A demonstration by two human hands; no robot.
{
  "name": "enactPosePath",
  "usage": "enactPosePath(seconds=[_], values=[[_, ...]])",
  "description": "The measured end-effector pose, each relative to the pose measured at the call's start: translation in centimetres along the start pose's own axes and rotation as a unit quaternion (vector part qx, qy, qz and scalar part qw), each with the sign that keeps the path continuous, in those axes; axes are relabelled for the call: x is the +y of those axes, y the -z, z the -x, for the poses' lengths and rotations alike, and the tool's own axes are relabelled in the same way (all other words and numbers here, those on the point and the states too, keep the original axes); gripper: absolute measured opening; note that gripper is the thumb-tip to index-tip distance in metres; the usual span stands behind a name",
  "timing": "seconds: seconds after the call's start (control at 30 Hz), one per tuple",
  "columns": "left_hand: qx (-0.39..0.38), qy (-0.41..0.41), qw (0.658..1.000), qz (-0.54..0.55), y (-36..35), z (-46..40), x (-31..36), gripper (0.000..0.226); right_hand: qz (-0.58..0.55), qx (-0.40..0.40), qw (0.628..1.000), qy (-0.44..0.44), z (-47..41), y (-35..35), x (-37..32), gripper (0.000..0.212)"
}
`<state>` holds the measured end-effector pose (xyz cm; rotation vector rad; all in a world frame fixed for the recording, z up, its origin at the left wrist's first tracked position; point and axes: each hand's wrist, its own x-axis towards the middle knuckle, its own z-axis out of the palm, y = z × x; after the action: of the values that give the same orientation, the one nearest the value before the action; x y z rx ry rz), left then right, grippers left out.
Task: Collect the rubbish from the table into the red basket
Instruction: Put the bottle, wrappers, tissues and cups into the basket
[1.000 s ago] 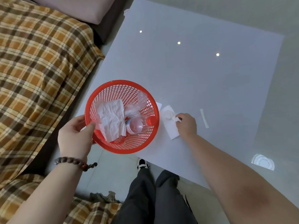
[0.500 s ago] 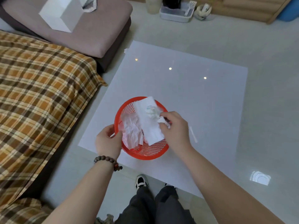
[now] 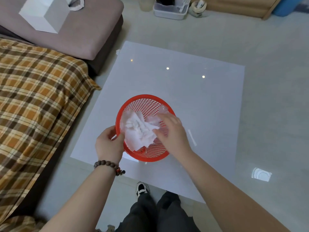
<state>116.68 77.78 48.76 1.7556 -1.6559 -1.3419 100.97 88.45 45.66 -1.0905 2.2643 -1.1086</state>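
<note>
Head view showed the left hand (image 3: 109, 144) clamped on the basket (image 3: 133, 102) rim, the right hand (image 3: 170, 129) loosely spread over the tissue (image 3: 138, 131) inside. A paper strip (image 3: 192, 137) lay right of the basket: light, limp, best pinched mid-length.

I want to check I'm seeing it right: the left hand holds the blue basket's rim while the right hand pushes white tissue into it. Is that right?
Not quite: the basket is red, not blue, as the head view shows. The rest stands: the left hand holds its rim, and the right hand is over the white tissue inside it.
</note>
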Motion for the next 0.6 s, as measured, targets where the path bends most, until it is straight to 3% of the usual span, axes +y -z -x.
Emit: enactPosePath(seconds=[0.1,0.3,0.43,0.6], values=[[0.008,0.001,1.0,-0.012,-0.2,-0.9,0.0,0.027,-0.002,0.039,0.994,-0.103,0.5,1.8,5.1,0.037],[0.03,-0.021,0.999,-0.025,-1.0,-2.8,-0.5,0.025,0.072,-0.041,0.948,-0.307,1.3,1.3,17.4,0.036],[0.046,-0.033,0.998,-0.008,-1.1,-3.5,-1.0,0.019,0.117,-0.056,0.937,-0.324,0.2,-1.1,21.3,0.039],[0.027,-0.046,0.999,-0.007,-1.4,-3.4,-1.1,0.022,0.194,-0.037,0.931,-0.306,-1.0,-3.4,23.4,0.018]])
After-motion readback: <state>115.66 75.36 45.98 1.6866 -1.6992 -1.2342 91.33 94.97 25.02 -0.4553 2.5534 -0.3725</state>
